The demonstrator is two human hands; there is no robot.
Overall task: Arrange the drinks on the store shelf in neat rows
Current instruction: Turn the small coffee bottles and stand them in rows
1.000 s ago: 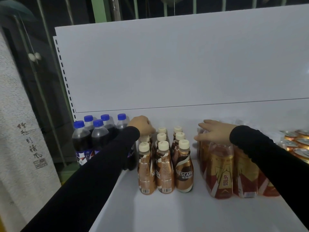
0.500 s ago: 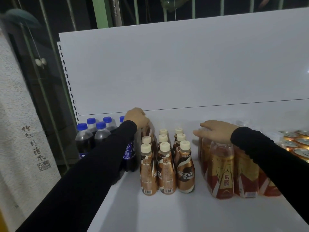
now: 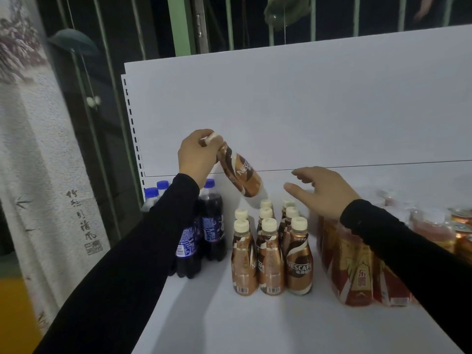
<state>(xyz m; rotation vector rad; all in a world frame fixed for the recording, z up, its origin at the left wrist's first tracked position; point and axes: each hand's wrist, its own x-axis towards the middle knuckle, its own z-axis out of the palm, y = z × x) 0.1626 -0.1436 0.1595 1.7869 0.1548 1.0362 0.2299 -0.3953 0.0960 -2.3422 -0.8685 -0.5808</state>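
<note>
White shelf (image 3: 229,328); cola bottles (image 3: 213,223) half-hidden behind left sleeve (image 3: 143,251).

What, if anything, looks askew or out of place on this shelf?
One coffee bottle is off the shelf, tilted in the air, gripped at its cap by the left hand. The left coffee row shows fewer bottles than its neighbours. Nothing spilled.

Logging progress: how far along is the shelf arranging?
Partway. Done: the coffee bottles stand in rows, colas grouped left, amber bottles right. In hand: left hand holds one coffee bottle by its cap, tilted above the rows; right hand hovers open. Left: set that bottle down in a row.
</note>
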